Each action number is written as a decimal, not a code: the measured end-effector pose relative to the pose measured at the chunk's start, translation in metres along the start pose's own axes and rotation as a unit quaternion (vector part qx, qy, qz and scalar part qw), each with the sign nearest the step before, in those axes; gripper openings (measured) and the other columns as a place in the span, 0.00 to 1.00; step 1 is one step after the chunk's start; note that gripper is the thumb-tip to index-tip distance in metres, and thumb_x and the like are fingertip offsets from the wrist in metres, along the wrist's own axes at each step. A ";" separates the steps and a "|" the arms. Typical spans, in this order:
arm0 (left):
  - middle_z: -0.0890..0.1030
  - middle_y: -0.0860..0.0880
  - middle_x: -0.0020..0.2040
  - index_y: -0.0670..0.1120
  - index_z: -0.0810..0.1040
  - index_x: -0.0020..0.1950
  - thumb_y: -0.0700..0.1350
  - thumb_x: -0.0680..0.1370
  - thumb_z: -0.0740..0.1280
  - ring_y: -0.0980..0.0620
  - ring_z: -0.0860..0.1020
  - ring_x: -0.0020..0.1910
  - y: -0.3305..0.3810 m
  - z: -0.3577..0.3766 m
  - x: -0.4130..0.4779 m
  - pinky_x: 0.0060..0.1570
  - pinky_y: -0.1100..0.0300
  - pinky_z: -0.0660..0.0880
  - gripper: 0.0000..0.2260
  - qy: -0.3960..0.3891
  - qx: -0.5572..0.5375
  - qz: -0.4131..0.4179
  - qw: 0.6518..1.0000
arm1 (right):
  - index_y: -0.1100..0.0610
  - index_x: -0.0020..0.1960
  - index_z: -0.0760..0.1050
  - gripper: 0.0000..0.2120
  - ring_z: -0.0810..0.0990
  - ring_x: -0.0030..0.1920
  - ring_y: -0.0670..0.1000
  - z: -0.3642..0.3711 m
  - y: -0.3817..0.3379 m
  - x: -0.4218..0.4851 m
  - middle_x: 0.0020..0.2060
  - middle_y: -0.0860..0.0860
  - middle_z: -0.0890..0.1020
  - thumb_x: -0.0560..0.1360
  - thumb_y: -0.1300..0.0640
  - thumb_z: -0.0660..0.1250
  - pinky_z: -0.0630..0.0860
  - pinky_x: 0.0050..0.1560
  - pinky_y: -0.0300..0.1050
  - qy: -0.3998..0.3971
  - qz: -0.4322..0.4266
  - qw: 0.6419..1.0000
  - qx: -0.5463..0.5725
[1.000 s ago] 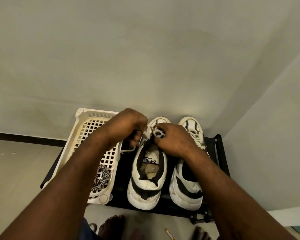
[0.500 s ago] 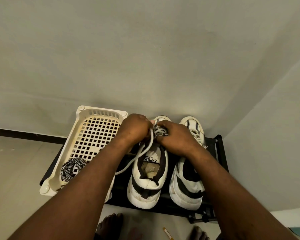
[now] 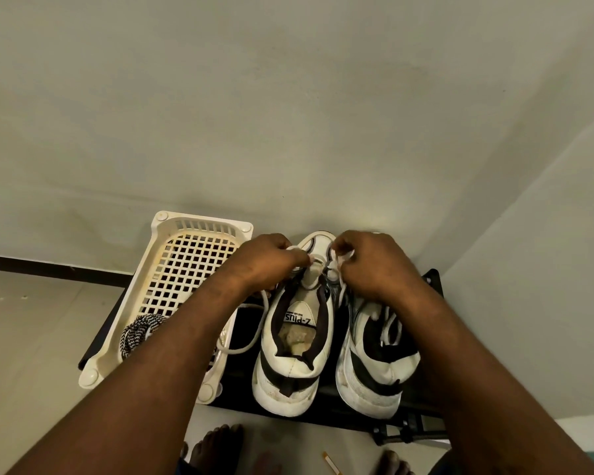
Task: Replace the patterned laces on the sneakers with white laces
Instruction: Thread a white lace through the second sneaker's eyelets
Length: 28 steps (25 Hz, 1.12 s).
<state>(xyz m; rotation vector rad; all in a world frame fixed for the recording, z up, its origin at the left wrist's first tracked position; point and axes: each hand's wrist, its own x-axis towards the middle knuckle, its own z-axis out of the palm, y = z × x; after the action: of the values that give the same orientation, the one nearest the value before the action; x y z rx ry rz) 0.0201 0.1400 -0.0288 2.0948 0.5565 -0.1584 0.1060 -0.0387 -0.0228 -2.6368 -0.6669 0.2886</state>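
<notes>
White cord lace (image 3: 244, 349) threads the front of the white-and-black sneaker (image 3: 288, 382) at centre frame. Your left hand (image 3: 271, 260) and right hand (image 3: 374, 265) each pinch an end. Pull unevenly and one end may slip back out, or the lengths end unequal. The slack looping left of the sneaker could snag the cream plastic lattice basket (image 3: 199, 222). Half a second earlier your hands were bunched together; now they sit apart.
</notes>
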 end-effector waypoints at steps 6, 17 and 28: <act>0.83 0.49 0.45 0.51 0.80 0.45 0.56 0.73 0.73 0.48 0.80 0.45 0.003 0.008 0.001 0.41 0.56 0.74 0.10 0.061 0.187 0.054 0.979 | 0.47 0.55 0.80 0.09 0.80 0.50 0.55 0.013 -0.010 -0.006 0.49 0.50 0.82 0.76 0.55 0.69 0.79 0.47 0.48 -0.001 0.007 0.994 -0.107; 0.75 0.49 0.35 0.50 0.71 0.35 0.53 0.76 0.70 0.43 0.77 0.39 -0.003 0.004 0.008 0.35 0.57 0.67 0.14 0.161 0.239 0.073 0.955 | 0.51 0.47 0.81 0.06 0.86 0.40 0.52 -0.014 -0.029 -0.023 0.37 0.51 0.86 0.79 0.61 0.70 0.82 0.44 0.50 0.037 -0.026 0.954 0.295; 0.85 0.51 0.48 0.55 0.84 0.53 0.57 0.73 0.73 0.49 0.82 0.48 -0.004 -0.008 0.006 0.48 0.53 0.80 0.11 0.171 0.162 0.074 0.969 | 0.61 0.56 0.82 0.15 0.69 0.22 0.45 -0.038 -0.022 -0.035 0.27 0.52 0.74 0.80 0.50 0.69 0.68 0.26 0.39 -0.112 -0.080 0.827 0.545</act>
<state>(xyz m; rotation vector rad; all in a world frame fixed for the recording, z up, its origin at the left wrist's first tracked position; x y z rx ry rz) 0.0232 0.1500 -0.0293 2.4940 0.6062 0.2177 0.0783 -0.0508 0.0243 -1.4476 -0.5403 0.6890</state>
